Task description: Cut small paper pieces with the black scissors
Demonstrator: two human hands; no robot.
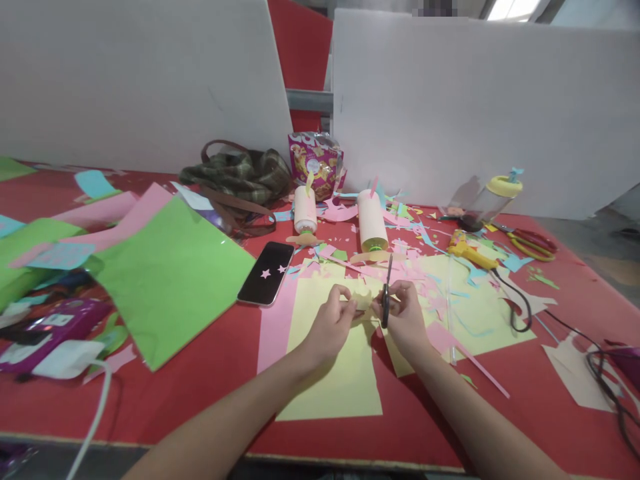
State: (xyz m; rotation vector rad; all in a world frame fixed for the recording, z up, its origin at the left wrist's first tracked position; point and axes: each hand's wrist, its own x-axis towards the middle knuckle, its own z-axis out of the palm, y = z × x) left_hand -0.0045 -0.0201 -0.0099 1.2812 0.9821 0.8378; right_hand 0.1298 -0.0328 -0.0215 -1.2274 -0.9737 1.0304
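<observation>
My left hand [334,319] pinches a small piece of pale yellow paper [362,301] between thumb and fingers. Close beside it, my right hand [404,317] is closed around a pair of black-handled scissors [385,303], whose blades point away from me. Its fingertips are right at the paper's right edge; I cannot tell whether they touch it. Beneath both hands lie pale yellow sheets [330,387], with a pink sheet [273,340] showing under their left side. A phone [266,273] with two small pink paper stars on its screen rests to the left.
Two paper-wrapped cylinders [371,217] stand behind my hands, before a purple snack bag [317,163]. A yellow glue gun [470,252], its cord and red-handled pliers [535,243] lie right. Green sheets [180,273] and a white-plugged power strip [55,333] are left. Paper scraps litter the red table [210,407].
</observation>
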